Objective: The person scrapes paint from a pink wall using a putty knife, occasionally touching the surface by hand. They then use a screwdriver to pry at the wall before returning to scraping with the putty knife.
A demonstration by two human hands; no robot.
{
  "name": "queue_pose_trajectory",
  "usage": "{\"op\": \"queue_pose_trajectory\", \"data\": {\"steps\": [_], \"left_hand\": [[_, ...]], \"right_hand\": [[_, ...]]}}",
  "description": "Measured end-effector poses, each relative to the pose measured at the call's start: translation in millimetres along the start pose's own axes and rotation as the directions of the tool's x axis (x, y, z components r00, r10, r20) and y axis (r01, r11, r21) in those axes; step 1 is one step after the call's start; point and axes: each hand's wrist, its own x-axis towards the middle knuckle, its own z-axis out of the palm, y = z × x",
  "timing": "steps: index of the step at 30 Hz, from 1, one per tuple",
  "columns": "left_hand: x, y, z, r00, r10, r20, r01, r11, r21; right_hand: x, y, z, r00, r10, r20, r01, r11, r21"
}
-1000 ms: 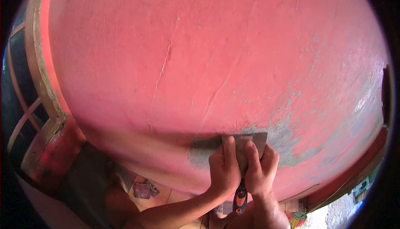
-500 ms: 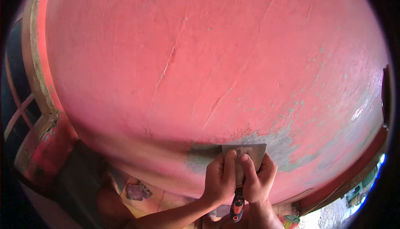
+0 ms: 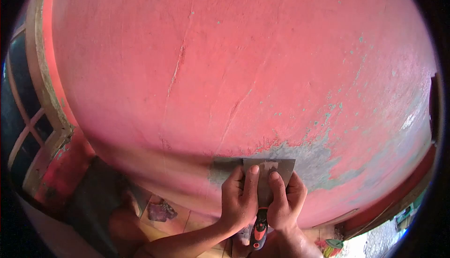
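A wide-bladed scraper [image 3: 265,193] with a black-and-red handle stands against the lower part of a pink painted wall [image 3: 211,79], its blade edge uppermost. My left hand [image 3: 238,201] grips the left side of the blade, thumb pressed flat on its face. On the other side, my right hand [image 3: 285,204] holds the blade in the same way, thumb near the middle. The handle hangs free below, between my wrists. Behind the blade edge and to its right spreads a grey patch [image 3: 311,162] where the pink paint is gone, with a ragged upper border.
At the left is a window with dark panes [image 3: 26,77] and a worn frame. Dark cloth and a bare leg show at lower left, above a tiled floor [image 3: 180,223] with a purplish rag [image 3: 161,211]. A broom-like bundle [image 3: 333,246] lies at lower right.
The scraper and both hands have shifted slightly left in view, and the handle now leans a little more to the left. The wall and window have also shifted with the camera's movement.
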Motion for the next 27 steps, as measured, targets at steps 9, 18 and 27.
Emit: {"op": "queue_pose_trajectory", "data": {"steps": [9, 18, 27], "left_hand": [[6, 7, -6, 0.999, 0.002, 0.035, -0.005, 0.995, 0.098], [7, 1, -11, 0.997, -0.001, 0.077, -0.014, 0.982, 0.188], [7, 10, -5, 0.996, -0.077, 0.035, 0.075, 0.995, 0.067]], "right_hand": [[0, 2, 9, 0.998, 0.005, -0.061, 0.0, 0.996, 0.09], [-2, -2, 12, 0.996, 0.011, -0.089, -0.005, 0.998, 0.067], [1, -6, 10, 0.997, 0.011, -0.074, -0.004, 0.996, 0.092]]}}
